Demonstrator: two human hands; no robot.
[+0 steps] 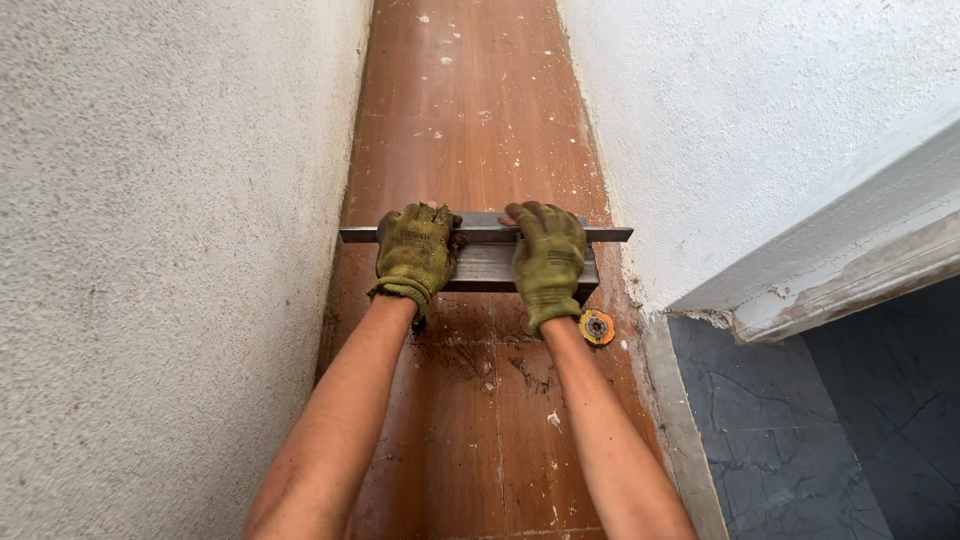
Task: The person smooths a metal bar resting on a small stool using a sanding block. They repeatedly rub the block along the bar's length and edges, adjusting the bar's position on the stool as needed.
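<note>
A grey metal bar (486,262) with a flange along its top lies crosswise over a narrow strip of brown wood-look floor (470,110), spanning it from wall to wall. Both my hands wear olive work gloves. My left hand (414,252) grips the bar's left part from above, fingers curled over the top edge. My right hand (547,257) grips the bar's right part the same way. Both forearms reach straight forward from the bottom of the view.
Rough white plastered walls (160,250) close in the strip on both sides. A small orange and grey disc (597,327) lies on the floor by my right wrist. Dirt and plaster flecks dot the floor. Dark grey tiles (800,440) and a white door frame (850,260) are at right.
</note>
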